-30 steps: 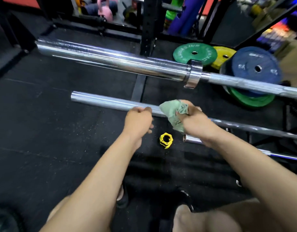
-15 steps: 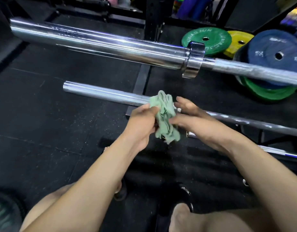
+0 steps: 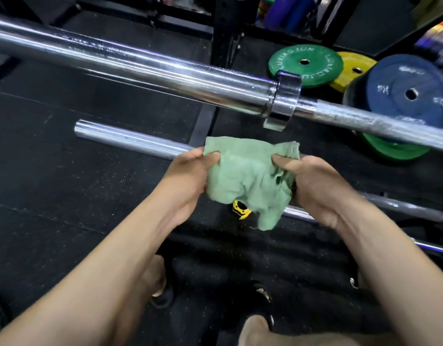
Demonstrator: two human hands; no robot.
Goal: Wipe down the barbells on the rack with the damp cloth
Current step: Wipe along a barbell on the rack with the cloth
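Observation:
A pale green cloth is stretched between both hands, partly unfolded. My left hand pinches its left edge and my right hand pinches its right edge. A thick chrome barbell crosses the top of the view, sleeve to the left and collar at the right, just above and beyond the cloth. A second barbell lies lower, its sleeve end to the left, and passes behind the cloth and hands. A third thinner bar shows below the cloth at the right.
A black rack upright stands behind the top bar. Green, yellow and blue weight plates lie at the right. A yellow collar clip lies on the black rubber floor. My sandalled feet are at the bottom.
The cloth went from bunched in my right hand, to held between both hands, to spread wide between them. The view moved closer to the top barbell.

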